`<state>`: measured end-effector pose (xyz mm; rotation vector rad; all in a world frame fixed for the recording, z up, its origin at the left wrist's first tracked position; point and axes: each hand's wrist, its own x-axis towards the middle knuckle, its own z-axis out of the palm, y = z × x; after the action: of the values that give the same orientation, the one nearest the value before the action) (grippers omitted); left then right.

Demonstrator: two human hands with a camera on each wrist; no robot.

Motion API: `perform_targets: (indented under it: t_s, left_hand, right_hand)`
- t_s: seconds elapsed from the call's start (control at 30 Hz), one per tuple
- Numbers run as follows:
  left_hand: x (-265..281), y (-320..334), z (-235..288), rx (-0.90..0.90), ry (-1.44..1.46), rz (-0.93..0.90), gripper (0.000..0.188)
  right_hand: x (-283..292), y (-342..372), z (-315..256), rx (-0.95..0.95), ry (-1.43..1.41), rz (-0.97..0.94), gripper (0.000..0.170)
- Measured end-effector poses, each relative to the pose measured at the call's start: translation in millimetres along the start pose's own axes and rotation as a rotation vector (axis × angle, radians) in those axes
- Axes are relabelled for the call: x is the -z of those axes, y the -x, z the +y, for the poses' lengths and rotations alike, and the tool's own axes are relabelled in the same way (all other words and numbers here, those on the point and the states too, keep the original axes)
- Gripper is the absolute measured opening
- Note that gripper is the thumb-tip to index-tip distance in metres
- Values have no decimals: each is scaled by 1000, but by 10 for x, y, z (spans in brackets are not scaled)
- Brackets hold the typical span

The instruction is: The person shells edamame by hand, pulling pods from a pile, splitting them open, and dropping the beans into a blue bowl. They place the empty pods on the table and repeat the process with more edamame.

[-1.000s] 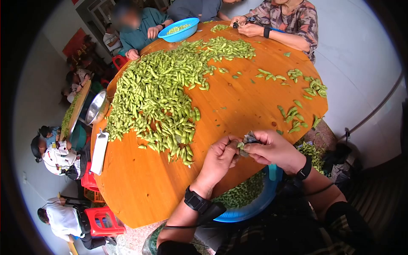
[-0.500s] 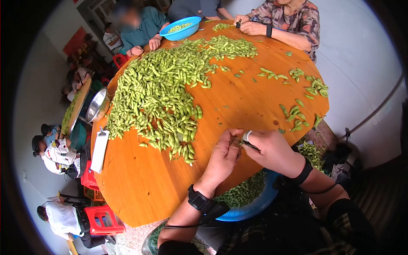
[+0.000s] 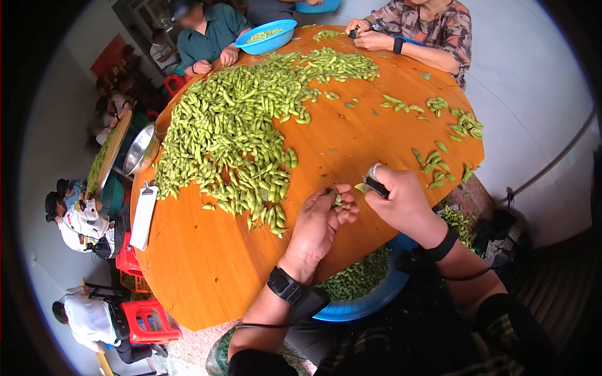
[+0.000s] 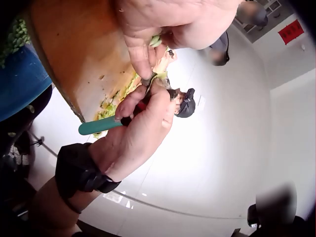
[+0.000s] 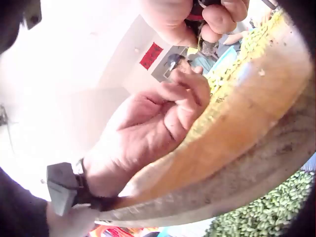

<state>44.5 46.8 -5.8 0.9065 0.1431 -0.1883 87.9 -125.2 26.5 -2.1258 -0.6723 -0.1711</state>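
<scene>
My left hand [image 3: 313,225] is turned partly palm up over the table's near edge, its fingers curled round a green bean pod [image 3: 338,200]. In the left wrist view, small green beans [image 4: 156,41] show between the left fingers. Just to the right, my right hand [image 3: 404,203] grips a dark tool [image 3: 376,187], and a bit of green pod [image 3: 359,187] sticks out at its fingertips. The tool's teal handle [image 4: 98,126] comes out beneath the right palm [image 4: 143,133]. A small gap parts the hands in the head view.
A large heap of pods [image 3: 226,131] covers the left of the wooden table [image 3: 207,269]; small groups of pods [image 3: 433,166] lie at the right. Below the near edge is a blue basin [image 3: 392,282] of shelled beans [image 3: 357,276]. Other people sit around, with a blue bowl [image 3: 266,42].
My hands were together and have moved apart; the left has rolled more palm up, with green showing in its fingers. At the far side, another blue basin has come into view.
</scene>
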Motion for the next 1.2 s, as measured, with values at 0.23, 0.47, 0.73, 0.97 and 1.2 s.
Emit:
perform_targets:
  t_s: [0.23, 0.47, 0.73, 0.97, 1.2]
  left_hand:
    - [106, -65, -35, -38, 261, -116, 55]
    - [-67, 24, -7, -1, 142, -154, 78]
    - [-43, 9, 28, -16, 214, -240, 86]
    - [0, -5, 76, -3, 315, -241, 87]
    - [-65, 264, 62, 44, -44, -45, 55]
  right_hand:
    - [-55, 34, -144, 112, -55, 24, 17]
    - [-292, -53, -42, 211, 22, 7, 20]
    - [-266, -188, -33, 28, -221, -101, 18]
    - [53, -281, 28, -192, -532, -106, 9]
    - [680, -191, 862, -88, -10, 119, 17]
